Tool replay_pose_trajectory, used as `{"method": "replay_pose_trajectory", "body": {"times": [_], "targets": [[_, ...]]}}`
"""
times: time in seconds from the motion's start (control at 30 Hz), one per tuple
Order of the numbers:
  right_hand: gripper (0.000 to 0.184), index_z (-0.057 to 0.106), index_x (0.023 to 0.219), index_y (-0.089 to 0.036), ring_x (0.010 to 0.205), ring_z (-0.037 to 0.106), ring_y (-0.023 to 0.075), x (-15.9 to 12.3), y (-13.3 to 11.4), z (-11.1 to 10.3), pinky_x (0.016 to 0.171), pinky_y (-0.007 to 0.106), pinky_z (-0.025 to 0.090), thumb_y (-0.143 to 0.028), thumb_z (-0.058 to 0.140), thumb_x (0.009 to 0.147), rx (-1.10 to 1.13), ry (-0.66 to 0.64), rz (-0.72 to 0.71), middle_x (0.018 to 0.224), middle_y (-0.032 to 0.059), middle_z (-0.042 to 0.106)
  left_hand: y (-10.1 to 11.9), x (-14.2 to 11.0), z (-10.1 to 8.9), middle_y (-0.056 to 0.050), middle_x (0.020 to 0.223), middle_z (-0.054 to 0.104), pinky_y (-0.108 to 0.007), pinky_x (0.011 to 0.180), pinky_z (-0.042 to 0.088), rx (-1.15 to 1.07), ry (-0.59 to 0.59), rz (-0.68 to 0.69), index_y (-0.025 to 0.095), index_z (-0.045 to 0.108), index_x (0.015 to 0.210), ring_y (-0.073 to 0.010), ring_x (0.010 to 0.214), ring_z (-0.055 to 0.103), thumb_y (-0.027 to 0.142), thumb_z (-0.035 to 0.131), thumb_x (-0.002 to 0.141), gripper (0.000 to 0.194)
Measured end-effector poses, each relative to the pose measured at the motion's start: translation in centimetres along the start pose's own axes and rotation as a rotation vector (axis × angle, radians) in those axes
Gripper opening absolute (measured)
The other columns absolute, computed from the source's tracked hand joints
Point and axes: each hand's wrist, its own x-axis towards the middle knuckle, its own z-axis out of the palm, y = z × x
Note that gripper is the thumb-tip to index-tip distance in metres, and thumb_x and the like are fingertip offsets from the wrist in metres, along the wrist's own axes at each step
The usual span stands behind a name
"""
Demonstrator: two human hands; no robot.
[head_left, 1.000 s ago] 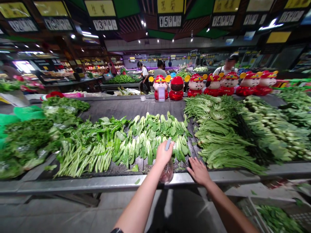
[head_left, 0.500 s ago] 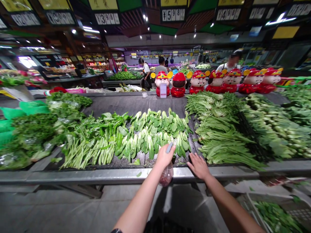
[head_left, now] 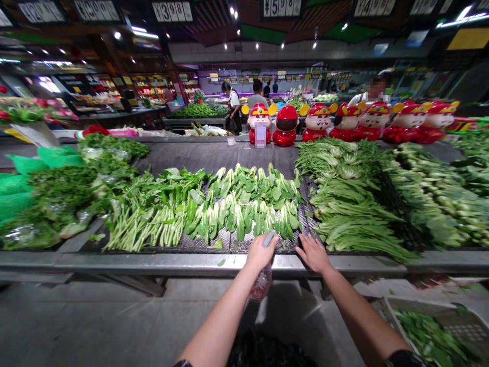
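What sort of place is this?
Looks like an indoor market's vegetable section: bok choy heaped on a long produce stall, with yuan price signs hanging overhead.

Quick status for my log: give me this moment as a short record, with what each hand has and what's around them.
Place: market vegetable stall
Left hand: holds a slim grey-blue item and a clear plastic bag with reddish contents
Right hand: resting at the steel front rail
Nearest produce: bok choy
Also: red figurines; crate of greens
Others: person in a white shirt beyond the figurines
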Motion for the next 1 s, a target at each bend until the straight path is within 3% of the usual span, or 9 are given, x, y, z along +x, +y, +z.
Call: {"method": "replay_pose_trajectory", "body": {"times": [0.27,0.53,0.8,1.0], "targets": [[0.064,0.023,0.140,-0.014,0.135,0.016,0.0217,-0.2,0.0,0.0,0.108,0.038,0.012,-0.053,0.019,0.089,0.000,0.003,0.000,0.145,0.0048,0.029,-0.5,-0.3,-0.4,-0.003,0.078,0.066,-0.026,0.064,0.042,-0.034,-0.043,0.029,0.019,0.065,0.084,-0.0179,0.070,0.059,0.046,0.044,0.085,0.034],[0.064,0.022,0.140,-0.015,0.135,0.016,0.0208,-0.2,-0.3,-0.3,0.108,0.038,0.011,-0.053,0.019,0.089,-0.002,-0.022,0.018,0.145,0.0053,0.028,-0.6,-1.3,0.2,-0.002,0.061,0.062,-0.027,0.059,0.040,-0.076,-0.073,0.009,0.020,0.062,0.063,-0.0190,0.061,0.057,0.046,0.048,0.082,0.035],[0.064,0.023,0.140,-0.014,0.135,0.018,0.0210,-0.2,-0.2,0.0,0.108,0.038,0.012,-0.053,0.020,0.089,-0.009,-0.003,0.015,0.144,0.0052,0.030,-1.2,-1.3,-1.8,-0.004,0.080,0.066,-0.031,0.073,0.043,-0.235,0.013,-0.003,0.018,0.065,0.084,-0.0204,0.077,0.058,0.046,0.050,0.082,0.032],[0.064,0.024,0.140,-0.014,0.135,0.017,0.0213,-0.2,-0.1,0.4,0.108,0.039,0.012,-0.052,0.020,0.089,-0.025,0.001,0.014,0.144,0.0057,0.030,-2.0,-1.1,-3.8,-0.005,0.095,0.067,-0.032,0.081,0.045,-0.485,-0.009,0.018,0.017,0.063,0.098,-0.0207,0.088,0.061,0.046,0.053,0.081,0.035]]}}
